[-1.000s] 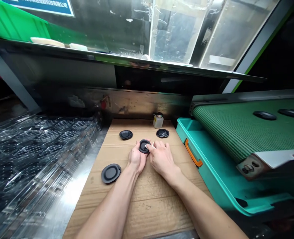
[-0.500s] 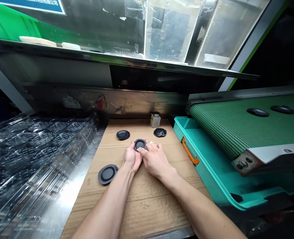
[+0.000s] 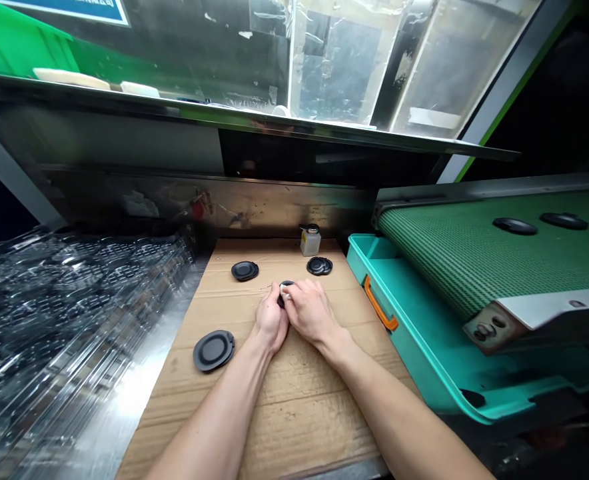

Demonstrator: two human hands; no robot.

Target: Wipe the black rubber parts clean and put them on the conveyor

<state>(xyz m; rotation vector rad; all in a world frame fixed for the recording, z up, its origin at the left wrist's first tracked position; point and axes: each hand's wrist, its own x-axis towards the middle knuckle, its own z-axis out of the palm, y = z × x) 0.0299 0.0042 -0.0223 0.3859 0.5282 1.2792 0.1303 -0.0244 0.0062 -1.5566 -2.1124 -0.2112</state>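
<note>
My left hand (image 3: 270, 319) is closed around a small black round plastic part (image 3: 283, 301), which is tilted and mostly covered by fingers. My right hand (image 3: 310, 312) presses over the part with its fingers together. Under its fingertips shows a small white piece (image 3: 285, 291), perhaps a wipe, though its kind is unclear. Beyond the hands lie a black disc-shaped part (image 3: 245, 270) on the left and a black ringed part (image 3: 319, 266) on the right. A larger dark disc (image 3: 214, 351) rests beside my left forearm.
Cardboard (image 3: 294, 413) covers the worktop. At its back stands a squat translucent bottle (image 3: 310, 241) with a dark cap. Clear plastic trays (image 3: 74, 293) are on the left. To the right are a teal bin (image 3: 409, 347) and a green conveyor belt (image 3: 454, 247) carrying black parts (image 3: 515, 226). A shelf (image 3: 254, 119) spans above.
Both hands have shifted slightly right with the black part. It has tilted, and my right fingers now cover most of its face. The parts on the cardboard have stayed put.
</note>
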